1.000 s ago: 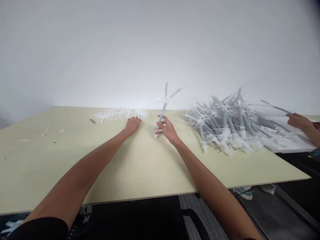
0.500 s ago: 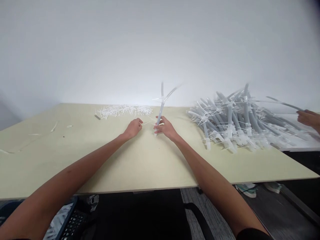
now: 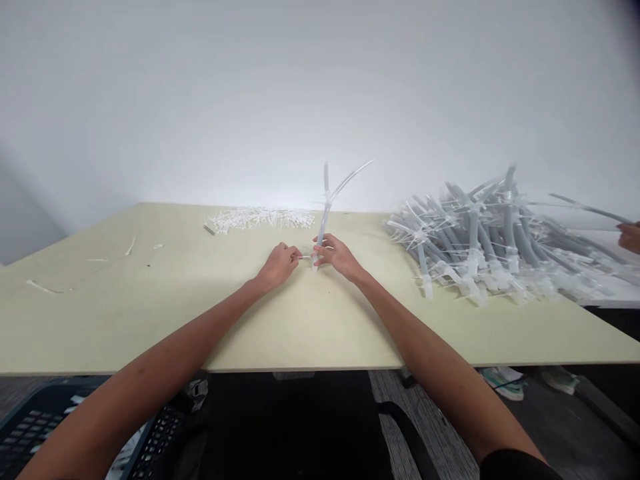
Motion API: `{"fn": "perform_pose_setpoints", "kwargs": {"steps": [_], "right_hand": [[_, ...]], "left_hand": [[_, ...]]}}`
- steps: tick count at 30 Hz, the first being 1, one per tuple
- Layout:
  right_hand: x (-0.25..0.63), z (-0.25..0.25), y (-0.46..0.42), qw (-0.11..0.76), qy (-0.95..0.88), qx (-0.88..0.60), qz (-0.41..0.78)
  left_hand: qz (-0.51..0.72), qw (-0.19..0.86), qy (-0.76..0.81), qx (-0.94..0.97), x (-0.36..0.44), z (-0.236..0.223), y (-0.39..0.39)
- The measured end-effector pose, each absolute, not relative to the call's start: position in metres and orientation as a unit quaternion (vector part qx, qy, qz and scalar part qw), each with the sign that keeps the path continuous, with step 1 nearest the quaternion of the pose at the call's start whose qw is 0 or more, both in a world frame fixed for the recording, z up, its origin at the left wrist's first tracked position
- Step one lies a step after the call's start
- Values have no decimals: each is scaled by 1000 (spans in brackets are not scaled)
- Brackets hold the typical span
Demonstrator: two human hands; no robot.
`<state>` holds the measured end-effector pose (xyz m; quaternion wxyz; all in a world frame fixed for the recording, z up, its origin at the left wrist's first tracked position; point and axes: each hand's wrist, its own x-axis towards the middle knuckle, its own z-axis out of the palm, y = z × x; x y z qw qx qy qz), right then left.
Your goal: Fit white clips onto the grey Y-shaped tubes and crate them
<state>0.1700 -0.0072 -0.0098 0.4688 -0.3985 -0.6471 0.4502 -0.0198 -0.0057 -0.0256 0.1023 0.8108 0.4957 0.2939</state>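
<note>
My right hand (image 3: 336,257) grips a clear, branching plastic tube (image 3: 325,217) near its lower end, holding it upright with two curved arms rising above. My left hand (image 3: 279,265) pinches a thin white cable tie (image 3: 303,257), whose tip reaches toward the tube beside my right fingers. Both hands rest close together on the pale table. A heap of loose white cable ties (image 3: 261,218) lies beyond them.
A large tangled pile of grey-and-clear tube assemblies (image 3: 490,243) fills the table's right side. A co-worker's hand (image 3: 630,237) enters at the right edge. The pale table (image 3: 125,313) has a few white scraps on it, and a black crate (image 3: 35,427) sits below its front edge.
My left hand has lifted from the table and moved right with the thin tie, closing on the tube. The co-worker's hand has moved toward the right edge.
</note>
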Motion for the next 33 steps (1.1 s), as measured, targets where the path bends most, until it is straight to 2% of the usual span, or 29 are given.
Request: {"fn": "perform_pose_setpoints", "kwargs": {"steps": [6, 12, 15, 18, 24, 27, 33], "right_hand": [[168, -9, -7, 474, -636, -389, 469], [162, -11, -8, 496, -648, -383, 432], [160, -9, -9, 503, -648, -373, 433], [162, -4, -10, 506, -658, -373, 416], [173, 11, -17, 513, -626, -406, 424], [175, 13, -20, 500, -606, -410, 463], [175, 9, -17, 471, -608, -413, 487]], "left_hand": [[267, 43, 490, 829, -16, -27, -12], [307, 209, 452, 811, 1, -21, -32], [318, 231, 440, 807, 4, -19, -36], [316, 187, 436, 822, -1, -18, -32], [243, 15, 484, 840, -19, -28, -14], [189, -8, 487, 853, -22, -33, -9], [170, -32, 484, 858, -20, -31, -9]]}}
